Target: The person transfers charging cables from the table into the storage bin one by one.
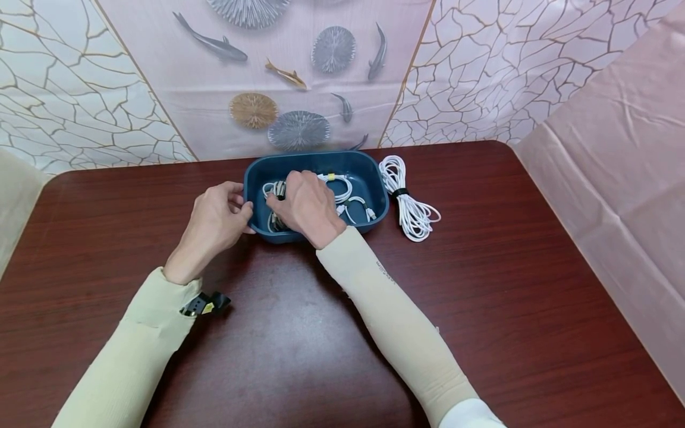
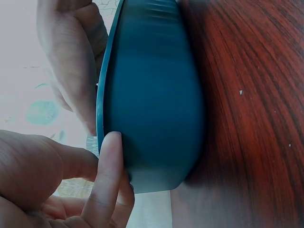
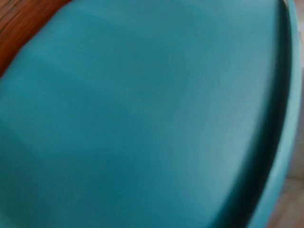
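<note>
A dark blue plastic bin (image 1: 379, 205) stands on the table with coiled cables inside. My left hand (image 1: 216, 217) holds its left end, and in the left wrist view a fingertip (image 2: 112, 142) lies against the outer wall just under the rim. Inside the bin, my right hand (image 1: 307, 205) grips a greyish-white coiled cable (image 1: 273, 224) with a dark tie, thumb over it, other fingertips mostly hidden. Right of that hand lie a white coiled cable (image 1: 349, 189) with a yellow tag and a short white cable (image 1: 369, 212). The right wrist view shows mostly the bin's outer wall (image 3: 142, 114).
A long white cable (image 1: 412, 208), bundled with a black tie, lies on the table just right of the bin. The reddish-brown wooden table (image 1: 299, 333) reaches back to a patterned cloth (image 1: 176, 107). A pink cloth (image 1: 615, 148) hangs on the right.
</note>
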Motion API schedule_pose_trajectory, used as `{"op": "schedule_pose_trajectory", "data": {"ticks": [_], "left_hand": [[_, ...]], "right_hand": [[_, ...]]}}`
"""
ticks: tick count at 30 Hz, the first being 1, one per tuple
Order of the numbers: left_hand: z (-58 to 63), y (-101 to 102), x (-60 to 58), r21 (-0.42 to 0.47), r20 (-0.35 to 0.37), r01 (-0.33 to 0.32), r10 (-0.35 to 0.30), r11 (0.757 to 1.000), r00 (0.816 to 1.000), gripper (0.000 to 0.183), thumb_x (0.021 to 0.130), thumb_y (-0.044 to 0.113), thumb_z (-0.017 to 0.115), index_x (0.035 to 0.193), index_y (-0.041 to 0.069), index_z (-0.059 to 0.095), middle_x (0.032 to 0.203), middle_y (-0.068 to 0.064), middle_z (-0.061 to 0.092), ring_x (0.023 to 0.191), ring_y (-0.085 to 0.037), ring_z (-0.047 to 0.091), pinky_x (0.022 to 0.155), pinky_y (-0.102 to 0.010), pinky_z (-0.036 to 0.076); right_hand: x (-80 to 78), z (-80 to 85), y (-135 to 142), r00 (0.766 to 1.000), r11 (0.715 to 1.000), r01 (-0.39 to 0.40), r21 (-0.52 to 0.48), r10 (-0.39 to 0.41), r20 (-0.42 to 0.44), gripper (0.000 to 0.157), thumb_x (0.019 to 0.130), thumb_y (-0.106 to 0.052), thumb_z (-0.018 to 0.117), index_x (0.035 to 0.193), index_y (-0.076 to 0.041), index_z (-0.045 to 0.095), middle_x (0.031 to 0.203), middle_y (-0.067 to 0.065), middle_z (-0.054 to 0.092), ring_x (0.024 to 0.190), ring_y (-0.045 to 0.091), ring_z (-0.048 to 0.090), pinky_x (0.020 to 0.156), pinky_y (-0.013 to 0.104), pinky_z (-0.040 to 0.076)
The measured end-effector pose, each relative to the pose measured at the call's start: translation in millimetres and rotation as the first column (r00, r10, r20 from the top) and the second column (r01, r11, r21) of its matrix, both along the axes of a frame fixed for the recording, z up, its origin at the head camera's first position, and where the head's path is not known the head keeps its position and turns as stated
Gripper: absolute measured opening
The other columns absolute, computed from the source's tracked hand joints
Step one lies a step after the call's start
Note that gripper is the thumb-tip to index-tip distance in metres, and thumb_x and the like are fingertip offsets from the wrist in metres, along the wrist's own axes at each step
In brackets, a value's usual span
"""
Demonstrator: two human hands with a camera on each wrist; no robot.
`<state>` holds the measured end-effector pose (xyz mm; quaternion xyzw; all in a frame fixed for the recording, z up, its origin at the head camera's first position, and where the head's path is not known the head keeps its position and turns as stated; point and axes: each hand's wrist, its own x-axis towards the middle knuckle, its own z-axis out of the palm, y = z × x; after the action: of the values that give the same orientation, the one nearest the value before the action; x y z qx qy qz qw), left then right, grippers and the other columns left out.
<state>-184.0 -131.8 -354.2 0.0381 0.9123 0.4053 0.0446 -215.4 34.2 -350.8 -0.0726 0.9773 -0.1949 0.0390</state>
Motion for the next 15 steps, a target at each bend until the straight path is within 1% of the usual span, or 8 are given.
{"op": "schedule_pose_trajectory", "data": {"ticks": [3, 8, 15], "left_hand": [[-0.1, -0.4, 0.0, -0.010, -0.008, -0.001, 0.001, 1.000, 1.000, 0.044, 0.101, 0.011, 0.057, 0.140, -0.010, 0.051, 0.110, -0.022, 0.063, 0.069, -0.009, 0.069, 0.055, -0.015, 0.054], [-0.7, -0.7, -0.2, -0.007, -0.007, 0.001, -0.001, 1.000, 1.000, 0.043, 0.101, 0.010, 0.056, 0.139, -0.010, 0.051, 0.109, -0.022, 0.063, 0.068, -0.007, 0.069, 0.055, -0.016, 0.055], [-1.0, 0.4, 0.0, 0.005, -0.002, 0.005, -0.005, 1.000, 1.000, 0.044, 0.101, 0.009, 0.056, 0.140, -0.011, 0.050, 0.109, -0.022, 0.063, 0.066, -0.007, 0.069, 0.055, -0.017, 0.056]], "right_hand": [[1.5, 3.4, 2.0, 1.000, 1.000, 0.002, 0.015, -0.002, -0.002, 0.036, 0.096, -0.048, 0.065, 0.080, -0.016, 0.065, 0.081, 0.001, 0.060, 0.072, 0.015, 0.059, 0.055, 0.030, 0.050], [3.7, 8.9, 5.7, 1.000, 1.000, -0.012, 0.014, 0.012, -0.017, 0.037, 0.096, -0.048, 0.065, 0.078, -0.015, 0.063, 0.078, 0.002, 0.060, 0.070, 0.015, 0.059, 0.052, 0.030, 0.049], [6.6, 17.5, 12.7, 0.999, 0.999, -0.031, 0.014, 0.032, -0.027, 0.032, 0.096, -0.045, 0.066, 0.090, -0.014, 0.064, 0.081, 0.002, 0.059, 0.073, 0.016, 0.059, 0.056, 0.030, 0.047]]}}
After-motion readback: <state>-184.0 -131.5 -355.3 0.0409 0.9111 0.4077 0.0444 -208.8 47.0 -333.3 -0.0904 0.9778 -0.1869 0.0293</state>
